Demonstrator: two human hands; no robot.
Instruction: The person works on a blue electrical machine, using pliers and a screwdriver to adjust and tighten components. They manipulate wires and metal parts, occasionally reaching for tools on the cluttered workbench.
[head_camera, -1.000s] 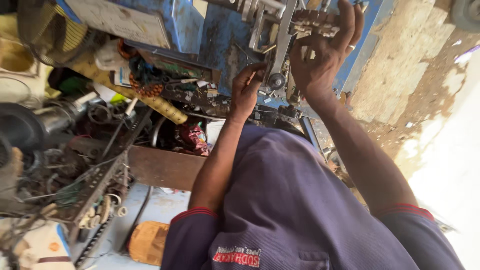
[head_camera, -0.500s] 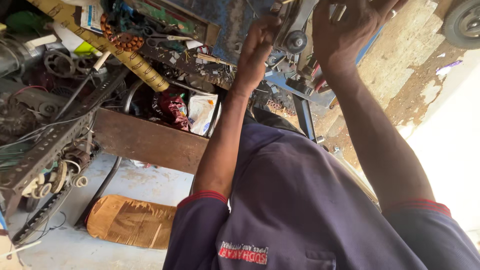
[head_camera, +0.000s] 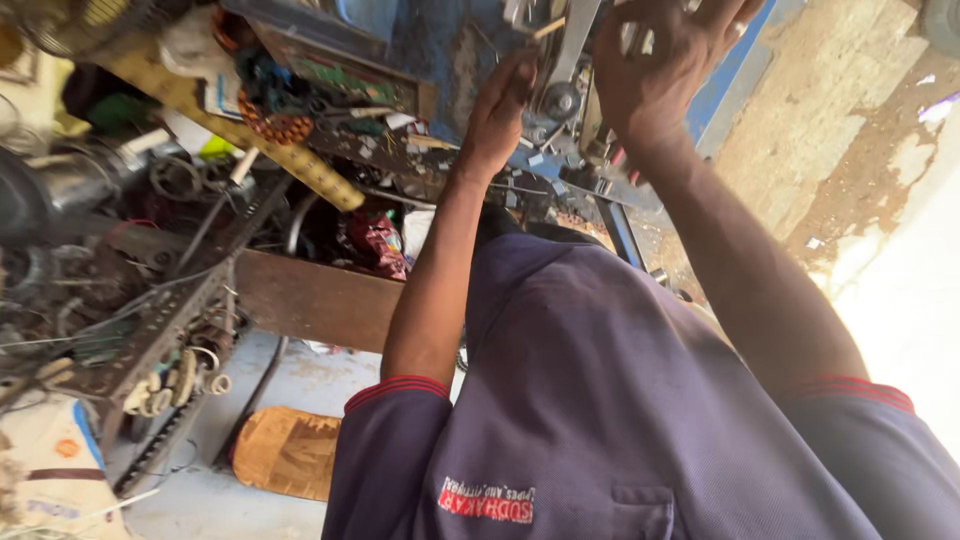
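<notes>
left hand (head_camera: 497, 115) sits half curled just left of the grey metal arm (head_camera: 572, 50) with its small wheel (head_camera: 560, 100), right hand (head_camera: 665, 70) fingers spread just right of it, maybe gripping something, the arm's long axis running up the blue machine (head_camera: 450, 40).

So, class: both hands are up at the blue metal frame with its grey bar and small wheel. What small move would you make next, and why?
Probably close the left hand onto the grey bar beside the small wheel to steady it. That hand lies next to the bar without clearly gripping it, while the right hand is spread over small metal parts on the blue frame. What its fingers hold cannot be seen.
</notes>
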